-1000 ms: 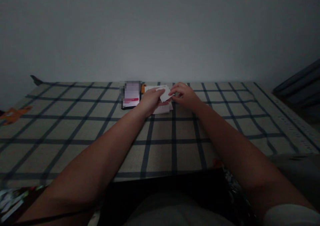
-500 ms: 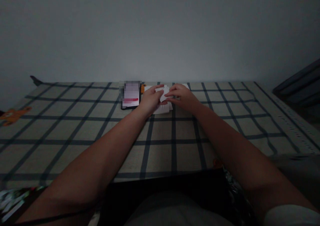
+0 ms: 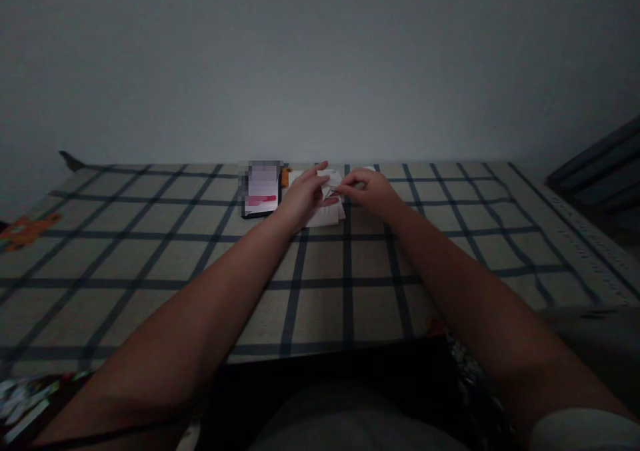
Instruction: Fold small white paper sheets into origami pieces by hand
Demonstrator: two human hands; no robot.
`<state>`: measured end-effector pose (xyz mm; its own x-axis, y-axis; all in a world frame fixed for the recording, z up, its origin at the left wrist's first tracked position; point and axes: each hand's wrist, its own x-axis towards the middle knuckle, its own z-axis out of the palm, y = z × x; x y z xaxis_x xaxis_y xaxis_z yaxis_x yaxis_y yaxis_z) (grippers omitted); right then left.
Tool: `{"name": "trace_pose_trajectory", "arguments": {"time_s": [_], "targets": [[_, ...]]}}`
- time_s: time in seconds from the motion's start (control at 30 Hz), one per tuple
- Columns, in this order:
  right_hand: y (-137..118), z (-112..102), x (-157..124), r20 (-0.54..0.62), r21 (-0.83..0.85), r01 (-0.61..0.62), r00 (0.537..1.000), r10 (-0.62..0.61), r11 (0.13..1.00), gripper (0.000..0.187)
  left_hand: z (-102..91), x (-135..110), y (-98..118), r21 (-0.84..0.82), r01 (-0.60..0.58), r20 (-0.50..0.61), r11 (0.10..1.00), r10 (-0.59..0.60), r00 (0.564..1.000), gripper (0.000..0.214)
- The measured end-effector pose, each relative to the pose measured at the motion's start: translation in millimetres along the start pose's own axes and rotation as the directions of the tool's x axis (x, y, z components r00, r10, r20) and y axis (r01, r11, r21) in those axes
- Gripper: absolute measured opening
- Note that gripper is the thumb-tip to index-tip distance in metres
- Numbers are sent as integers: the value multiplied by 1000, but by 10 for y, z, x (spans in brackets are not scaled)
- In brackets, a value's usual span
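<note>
Near the far edge of the beige cloth with dark blue checks (image 3: 320, 258), just in front of the plain grey wall (image 3: 320, 71), a small piece of white folded paper (image 3: 331, 187) is held between the person's two hands. It looks thin and matt, with angular edges; a dark slanting line, perhaps a fold or an open edge, crosses its lower part, and its surface is too small and dim for any marking to be made out. The left hand (image 3: 302, 198) has it between the thumb and a lower finger, the forefinger stretched out away from it; how firmly that hand grips cannot be told. The right hand (image 3: 371, 188) pinches the paper's right side between thumb and fingertips, its other fingers curled in.

Beneath the hands lie more sheets of white paper (image 3: 325, 218), flat on the cloth and overlapping, their lower corners reaching out toward the person. Another bit of white paper (image 3: 371, 168) shows just behind the right hand. Just left of the left hand, a dark-rimmed rectangular device with a lit screen (image 3: 262, 202) lies on the cloth, pale with a pinkish-red band across its lower part; its left and upper edges are blurred into blocks. Well apart at the far left, an orange animal-like figure (image 3: 31, 231) shows on the cloth.
</note>
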<state>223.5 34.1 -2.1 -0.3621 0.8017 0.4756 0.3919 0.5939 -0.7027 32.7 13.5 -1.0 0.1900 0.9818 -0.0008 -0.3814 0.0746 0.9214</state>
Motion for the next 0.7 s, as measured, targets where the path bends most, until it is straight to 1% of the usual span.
{"name": "trace_pose_trajectory", "arguments": {"time_s": [0.13, 0.23, 0.33, 0.43, 0.6, 0.67, 0.7], "targets": [[-20, -19, 0, -10, 145, -76, 997, 79, 987, 35, 39, -54, 52, -28, -15, 8, 999, 16, 1000, 58], [-38, -23, -7, 1, 197, -106, 994, 108, 975, 40, 54, -75, 74, -24, -23, 38, 999, 24, 999, 65], [-47, -24, -8, -8, 207, -98, 995, 102, 973, 37, 59, -80, 75, 3, -12, 64, 1000, 12, 998, 73], [-40, -24, -4, 7, 234, -107, 994, 109, 966, 33, 67, -77, 61, 0, 6, 48, 1000, -6, 999, 74], [-11, -13, -2, 64, 276, -174, 985, 163, 945, 32, 74, -68, 30, 4, 36, -2, 999, -36, 999, 68], [-7, -4, -2, 67, 275, -169, 985, 157, 946, 33, 72, -65, 29, 10, 33, -9, 999, -33, 999, 66], [-9, 1, -2, 50, 275, -158, 987, 150, 949, 34, 71, -63, 31, 10, 28, -10, 1000, -28, 1000, 66]]}}
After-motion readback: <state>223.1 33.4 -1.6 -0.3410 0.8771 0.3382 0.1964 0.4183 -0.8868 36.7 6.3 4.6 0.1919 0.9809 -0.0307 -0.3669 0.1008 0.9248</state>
